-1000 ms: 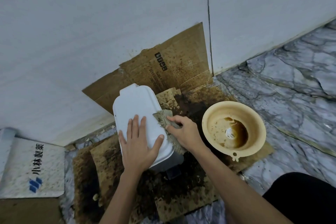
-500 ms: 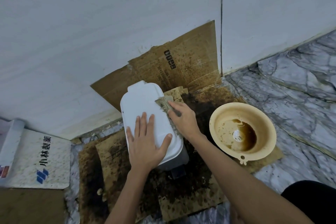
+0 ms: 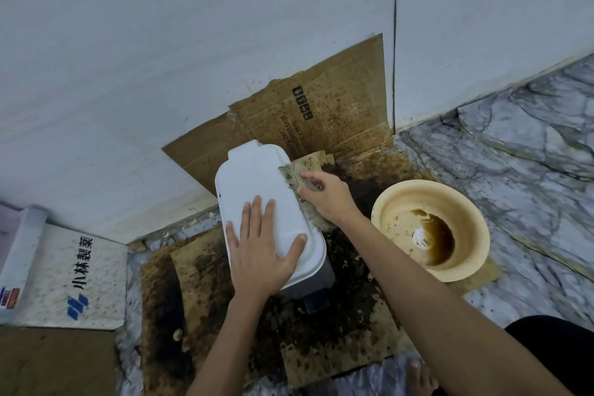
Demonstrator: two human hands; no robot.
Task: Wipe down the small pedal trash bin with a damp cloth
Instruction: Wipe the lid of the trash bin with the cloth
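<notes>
The small pedal bin (image 3: 254, 183) has a white lid and a grey body, and it stands on stained cardboard by the wall. Its black pedal (image 3: 316, 301) sticks out at the near side. My left hand (image 3: 262, 246) lies flat on the near half of the lid, fingers spread. A dirty grey-brown cloth (image 3: 294, 175) is pinched in my right hand (image 3: 324, 194) and pressed against the lid's right edge, near its far corner. The rest of the cloth hangs down the bin's right side, partly hidden by my hand.
A tan plastic basin (image 3: 430, 230) holding brown liquid sits right of the bin. Stained cardboard (image 3: 321, 116) leans on the white wall and more covers the marble floor. A white printed bag (image 3: 74, 276) lies at the left. My bare toe (image 3: 418, 376) shows at the bottom.
My right hand has slid the cloth along the lid's right edge, away from me toward the far corner. My left hand stays flat on the lid.
</notes>
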